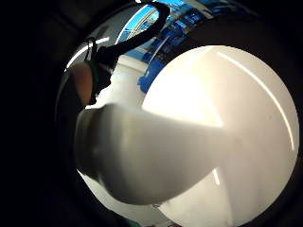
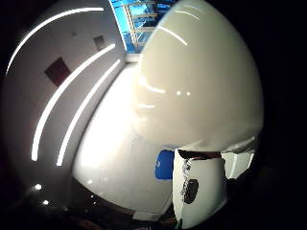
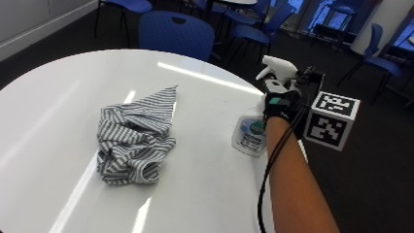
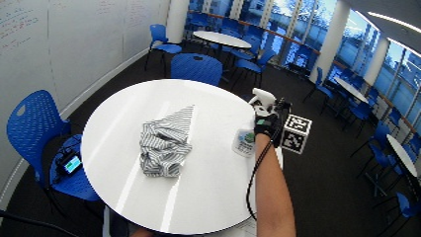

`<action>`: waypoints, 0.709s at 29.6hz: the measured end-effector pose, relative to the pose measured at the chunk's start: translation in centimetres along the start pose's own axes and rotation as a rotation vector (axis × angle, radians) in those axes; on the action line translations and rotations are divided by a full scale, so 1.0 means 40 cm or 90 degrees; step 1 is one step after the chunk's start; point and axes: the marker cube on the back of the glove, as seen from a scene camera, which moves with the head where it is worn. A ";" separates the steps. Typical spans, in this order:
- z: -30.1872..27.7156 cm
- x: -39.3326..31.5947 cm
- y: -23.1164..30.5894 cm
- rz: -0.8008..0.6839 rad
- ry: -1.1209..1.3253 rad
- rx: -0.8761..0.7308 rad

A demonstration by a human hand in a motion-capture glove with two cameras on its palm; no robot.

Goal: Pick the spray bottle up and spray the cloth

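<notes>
- Striped grey-and-white cloth [image 3: 134, 136] lies crumpled on the white round table [image 3: 58, 97], well to the left of the bottle; that is your target.
- Your spray bottle [image 3: 252, 131] stands upright near the table's right edge, nozzle [image 3: 267, 74] angled towards the cloth's side.
- Your gloved right hand [image 3: 282, 101] wraps the bottle's neck below the trigger. Lift straight up, then aim the nozzle at the cloth before squeezing.

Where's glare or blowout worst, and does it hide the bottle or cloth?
Outside view: ceiling-light streaks across the white table; striped cloth and spray bottle read fine, right hand on the bottle's neck. Little finger side palm view: the bottle is near blown out. Thumb side palm view: its body carries small highlights.
</notes>
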 end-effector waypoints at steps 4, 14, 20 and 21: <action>0.008 0.004 0.004 -0.006 -0.014 0.008; -0.009 0.050 0.006 -0.146 0.063 0.127; -0.028 0.048 0.006 -0.209 0.107 0.183; -0.029 0.047 0.006 -0.215 0.113 0.190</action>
